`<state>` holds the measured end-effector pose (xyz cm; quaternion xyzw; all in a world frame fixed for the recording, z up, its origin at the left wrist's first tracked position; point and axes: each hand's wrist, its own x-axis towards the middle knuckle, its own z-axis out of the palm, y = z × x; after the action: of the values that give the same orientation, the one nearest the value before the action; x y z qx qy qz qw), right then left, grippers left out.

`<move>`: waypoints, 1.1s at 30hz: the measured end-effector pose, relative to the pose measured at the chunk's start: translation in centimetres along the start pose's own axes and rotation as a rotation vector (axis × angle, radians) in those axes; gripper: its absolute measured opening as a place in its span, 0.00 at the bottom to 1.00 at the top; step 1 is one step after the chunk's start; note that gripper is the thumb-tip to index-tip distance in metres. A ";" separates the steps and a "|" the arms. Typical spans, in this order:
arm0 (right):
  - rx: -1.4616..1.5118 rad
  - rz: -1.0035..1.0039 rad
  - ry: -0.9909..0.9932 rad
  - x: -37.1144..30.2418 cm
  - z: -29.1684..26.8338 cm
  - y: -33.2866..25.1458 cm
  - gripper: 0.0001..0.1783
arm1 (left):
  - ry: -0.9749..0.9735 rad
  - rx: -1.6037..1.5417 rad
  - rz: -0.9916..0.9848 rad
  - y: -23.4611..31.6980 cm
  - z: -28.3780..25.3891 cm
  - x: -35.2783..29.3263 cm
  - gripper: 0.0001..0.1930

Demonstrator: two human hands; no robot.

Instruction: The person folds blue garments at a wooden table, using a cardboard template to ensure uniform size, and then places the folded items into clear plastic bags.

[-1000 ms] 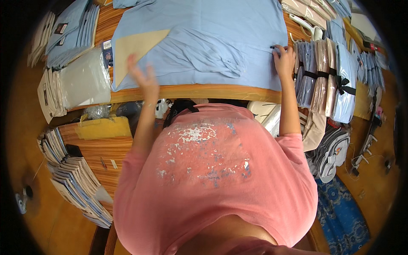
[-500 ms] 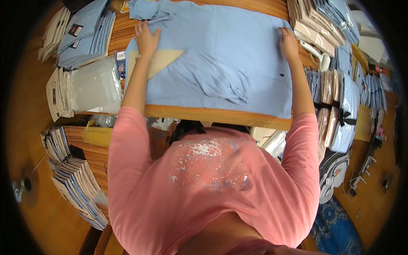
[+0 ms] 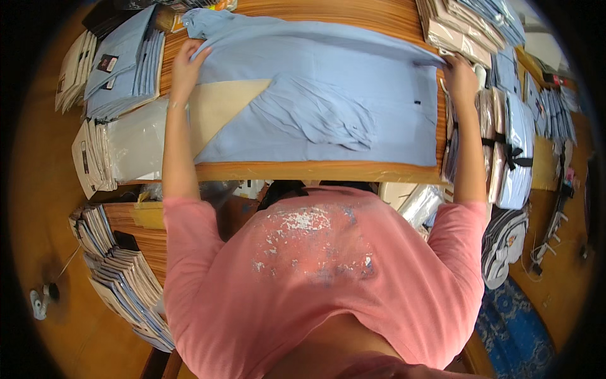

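A light blue shirt (image 3: 372, 76) lies spread across the wooden table in front of me, with a wrinkled sleeve bunched over its middle. My left hand (image 3: 185, 71) pinches the shirt's far left edge, near a gathered part at the top left. At the far right corner, my right hand (image 3: 461, 77) is closed on the same long far edge. Between the hands this edge is raised and creased. A flat beige board (image 3: 226, 102) shows at the left, partly covered by the shirt. A small dark tag (image 3: 417, 102) sits on the shirt's right part.
Folded blue shirts (image 3: 126, 63) in clear bags and a stack of clear bags (image 3: 136, 142) line the left side. More bagged shirts (image 3: 457, 28) stand at the far right, and tied bundles (image 3: 514, 151) lie nearer. The table's front edge (image 3: 303, 170) runs before my body.
Both hands have moved outward and now grip the shirt's far edge. That edge has lifted and come nearer, baring more table beyond it. More of the beige board shows.
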<state>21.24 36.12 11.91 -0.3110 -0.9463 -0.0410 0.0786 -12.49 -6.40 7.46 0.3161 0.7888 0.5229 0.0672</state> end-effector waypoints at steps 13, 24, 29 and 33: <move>0.685 0.176 -0.141 -18.2 2.1 2.3 0.12 | -0.412 0.374 0.425 9.5 8.7 -14.6 0.17; 0.559 0.021 -0.405 -22.1 -0.8 3.5 0.18 | -0.575 0.596 0.412 7.2 7.9 -17.1 0.09; 0.340 -0.044 -0.493 -24.4 2.1 4.6 0.26 | -0.565 0.624 0.478 5.9 8.9 -18.7 0.10; 0.182 0.187 -0.412 -18.5 0.0 1.6 0.25 | -0.555 0.620 0.451 5.5 9.1 -19.6 0.10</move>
<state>36.95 26.63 8.75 -0.3907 -0.9092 0.1162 -0.0849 9.35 -9.06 3.78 0.6125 0.7715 0.1601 0.0629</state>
